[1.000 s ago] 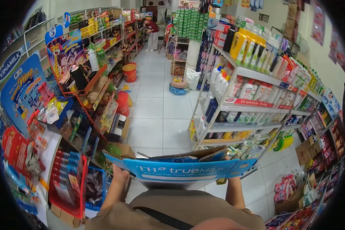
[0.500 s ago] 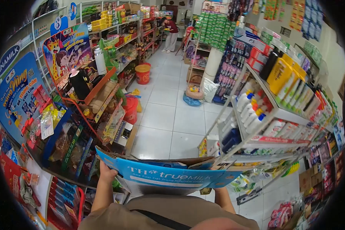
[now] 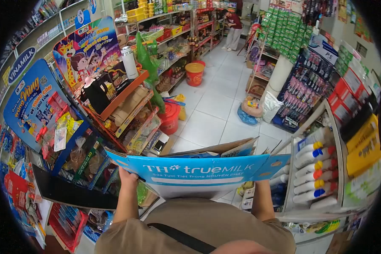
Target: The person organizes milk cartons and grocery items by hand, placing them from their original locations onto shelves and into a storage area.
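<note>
A blue-and-white TH true MILK cardboard box (image 3: 203, 167) is held in front of my body, its top flaps standing open. My left hand (image 3: 128, 175) grips the box's left end, thumb and fingers wrapped at the lower edge. At the right end, my right hand (image 3: 262, 183) is against the box from below; the box hides most of its fingers. What lies inside the box cannot be seen past the front panel and flaps.
On the left stands an orange snack rack (image 3: 127, 95) carrying a white thermos (image 3: 129, 63). To the right is a metal shelf (image 3: 334, 139) of bottles. Along the tiled aisle (image 3: 207, 122) are a red bucket (image 3: 194, 74) and, farther back, another person (image 3: 233, 29).
My view has turned and moved forward, so the right bottle shelf looms closer. The box has come up slightly and rightward in view, still between both hands.
</note>
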`<state>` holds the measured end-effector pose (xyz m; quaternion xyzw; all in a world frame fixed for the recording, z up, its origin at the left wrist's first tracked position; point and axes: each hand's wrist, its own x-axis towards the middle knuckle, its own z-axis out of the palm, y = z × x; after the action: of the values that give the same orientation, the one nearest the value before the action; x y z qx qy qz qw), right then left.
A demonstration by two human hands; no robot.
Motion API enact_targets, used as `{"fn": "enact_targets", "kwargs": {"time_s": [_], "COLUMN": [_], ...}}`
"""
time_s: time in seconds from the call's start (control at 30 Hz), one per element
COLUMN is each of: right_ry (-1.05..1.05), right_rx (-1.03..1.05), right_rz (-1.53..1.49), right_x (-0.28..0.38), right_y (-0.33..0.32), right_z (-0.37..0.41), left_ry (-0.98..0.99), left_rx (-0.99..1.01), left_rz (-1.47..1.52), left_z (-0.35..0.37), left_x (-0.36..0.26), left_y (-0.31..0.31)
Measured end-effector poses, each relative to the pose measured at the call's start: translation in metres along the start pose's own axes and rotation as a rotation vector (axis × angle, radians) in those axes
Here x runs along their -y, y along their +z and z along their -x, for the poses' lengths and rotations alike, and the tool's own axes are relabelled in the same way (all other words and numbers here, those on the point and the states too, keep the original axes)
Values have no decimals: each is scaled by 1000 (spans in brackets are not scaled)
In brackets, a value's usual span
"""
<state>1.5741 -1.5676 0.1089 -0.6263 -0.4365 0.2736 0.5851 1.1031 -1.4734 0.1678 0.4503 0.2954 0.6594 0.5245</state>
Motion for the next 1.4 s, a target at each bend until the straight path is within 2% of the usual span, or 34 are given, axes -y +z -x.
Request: {"fn": "enact_targets", "kwargs": {"time_s": [0.17, 0.2, 0.3, 0.43, 0.5, 0.63, 0.73, 0.8, 0.9, 1.0, 1.03, 1.07, 1.1, 1.17, 1.23, 1.33, 1.4], "right_ry": [26, 30, 47, 44, 33, -40, -90, -129, -143, -127, -137, -145, -173, -179, -169, -152, -117], "right_rx": [12, 5, -26, -101, -147, -234, -290, -320, -363, -355, -358, -364, -406, -333, -252, -164, -185], "right_rz": [-9, -7, -4, 1, 13, 48, 111, 171, 290, 419, 371, 298, 35, -78, -204, -129, 101], "right_x": [-15, -18, -26, -32, -32, -18, -5, -2, -19, -45, -41, -35, -12, -17, -36, -69, -96], "right_y": [-14, -16, -21, -23, -20, -9, -8, -11, -8, 16, 25, 33, 38, 31, 27, 11, -4], "right_z": [-49, -56, -79, -117, -139, -212, -277, -319, -353, -363, -368, -373, -383, -403, -416, -438, -460], "left_ry": [-25, -114, -58, -24, -50, -16, -29, 34, 226, 121, 64, 5, -30, -104, -45, 0, 41], "left_rx": [69, -113, 60, 113, 218, 324, 428, 450, 442, 441, 450, 458, 460, 452, 420, 370, 350], "left_rz": [27, -158, -19, -11, 5, 69, 62, 125, 5, 82, 62, 40, 54, 70, 60, 17, -1], "left_z": [-23, -32, -73, -142, -181, -280, -356, -397, -439, -450, -454, -458, -463, -471, -475, -476, -480], "left_x": [35, 27, 57, 101, 127, 174, 185, 180, 201, 207, 216, 223, 227, 232, 238, 245, 254], "left_y": [33, 62, 78, 112, 120, 165, 198, 223, 228, 238, 233, 231, 234, 239, 246, 264, 280]}}
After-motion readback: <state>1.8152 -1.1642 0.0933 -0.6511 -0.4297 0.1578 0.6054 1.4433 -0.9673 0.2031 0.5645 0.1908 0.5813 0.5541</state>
